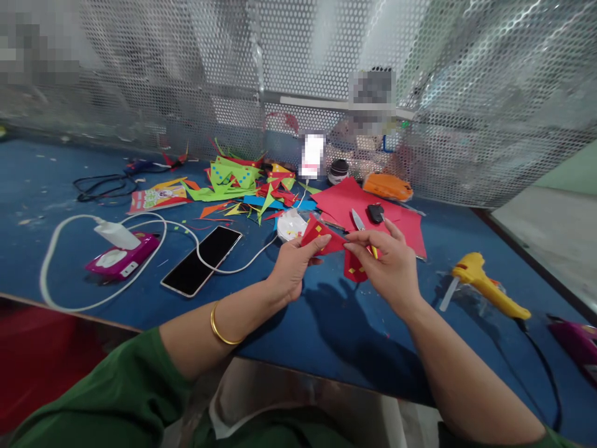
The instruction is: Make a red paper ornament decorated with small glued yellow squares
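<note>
Over the front half of the blue table [275,330], my left hand [288,270] grips a red paper cutout with small yellow squares [314,229] between thumb and fingers. My right hand [394,270] is closed in a pinch at the right end of the same red paper. A lower part with more yellow squares hangs below the right fingertips. Whether both parts are one piece I cannot tell. Just behind the hands are a white round roll [290,225], a pair of scissors [358,220] and red paper sheets [345,196].
A yellow glue gun [494,289] lies at the right. Left are a phone [203,261], a purple power socket [116,264] and a looping white cable [46,261]. Behind are green paper cutouts [233,174], an orange packet [387,186], a lit phone [312,155] and a perforated metal screen [186,93].
</note>
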`<state>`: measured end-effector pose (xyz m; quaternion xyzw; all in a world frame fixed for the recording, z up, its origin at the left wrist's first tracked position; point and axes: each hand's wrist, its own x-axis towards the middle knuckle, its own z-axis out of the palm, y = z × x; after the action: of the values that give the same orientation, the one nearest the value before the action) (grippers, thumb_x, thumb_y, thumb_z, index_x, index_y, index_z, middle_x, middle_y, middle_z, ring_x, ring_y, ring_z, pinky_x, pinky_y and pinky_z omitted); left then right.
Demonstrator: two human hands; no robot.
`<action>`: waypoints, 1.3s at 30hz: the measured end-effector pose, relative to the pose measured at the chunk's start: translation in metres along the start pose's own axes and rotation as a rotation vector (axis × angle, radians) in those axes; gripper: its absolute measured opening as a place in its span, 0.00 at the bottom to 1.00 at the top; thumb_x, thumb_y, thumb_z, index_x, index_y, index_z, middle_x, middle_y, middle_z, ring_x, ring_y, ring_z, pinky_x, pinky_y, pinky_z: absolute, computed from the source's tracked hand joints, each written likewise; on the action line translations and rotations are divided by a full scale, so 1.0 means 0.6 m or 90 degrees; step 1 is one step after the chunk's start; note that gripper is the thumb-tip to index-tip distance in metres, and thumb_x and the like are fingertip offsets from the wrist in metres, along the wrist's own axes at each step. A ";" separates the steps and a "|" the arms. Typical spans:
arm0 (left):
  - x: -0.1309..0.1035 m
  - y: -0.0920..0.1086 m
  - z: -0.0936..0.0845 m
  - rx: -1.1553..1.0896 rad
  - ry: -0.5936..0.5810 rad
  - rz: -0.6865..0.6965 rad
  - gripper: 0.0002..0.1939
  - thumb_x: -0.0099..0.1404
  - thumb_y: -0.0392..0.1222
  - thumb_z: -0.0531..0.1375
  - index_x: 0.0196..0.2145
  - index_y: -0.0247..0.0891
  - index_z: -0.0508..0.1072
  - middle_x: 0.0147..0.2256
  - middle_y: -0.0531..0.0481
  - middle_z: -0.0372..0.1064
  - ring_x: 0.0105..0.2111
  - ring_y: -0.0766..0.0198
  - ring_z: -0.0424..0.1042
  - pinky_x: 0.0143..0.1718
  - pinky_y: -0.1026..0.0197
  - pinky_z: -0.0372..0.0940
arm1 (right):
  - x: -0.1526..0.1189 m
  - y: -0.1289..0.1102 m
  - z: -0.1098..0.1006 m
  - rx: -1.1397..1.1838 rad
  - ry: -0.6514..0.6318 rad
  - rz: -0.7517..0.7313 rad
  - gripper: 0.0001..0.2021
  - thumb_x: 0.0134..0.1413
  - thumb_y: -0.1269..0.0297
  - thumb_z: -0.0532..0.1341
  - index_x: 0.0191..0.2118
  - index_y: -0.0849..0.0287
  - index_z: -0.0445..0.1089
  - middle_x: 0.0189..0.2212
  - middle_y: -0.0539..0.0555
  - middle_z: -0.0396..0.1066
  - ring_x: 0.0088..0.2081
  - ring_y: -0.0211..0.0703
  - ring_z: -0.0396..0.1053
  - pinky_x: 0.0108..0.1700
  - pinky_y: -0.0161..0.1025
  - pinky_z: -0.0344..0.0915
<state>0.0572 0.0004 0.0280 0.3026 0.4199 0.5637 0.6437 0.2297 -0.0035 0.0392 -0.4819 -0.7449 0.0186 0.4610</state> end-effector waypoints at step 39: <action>-0.001 0.001 -0.001 0.077 -0.001 0.074 0.13 0.55 0.51 0.69 0.26 0.38 0.80 0.28 0.45 0.76 0.33 0.60 0.72 0.33 0.60 0.62 | 0.017 0.008 -0.030 -0.019 0.006 0.081 0.08 0.58 0.57 0.62 0.29 0.51 0.73 0.27 0.47 0.77 0.31 0.45 0.74 0.64 0.61 0.57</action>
<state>0.0567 -0.0004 0.0283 0.3653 0.4343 0.5735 0.5908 0.2443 -0.0012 0.0540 -0.5352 -0.7109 0.0341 0.4550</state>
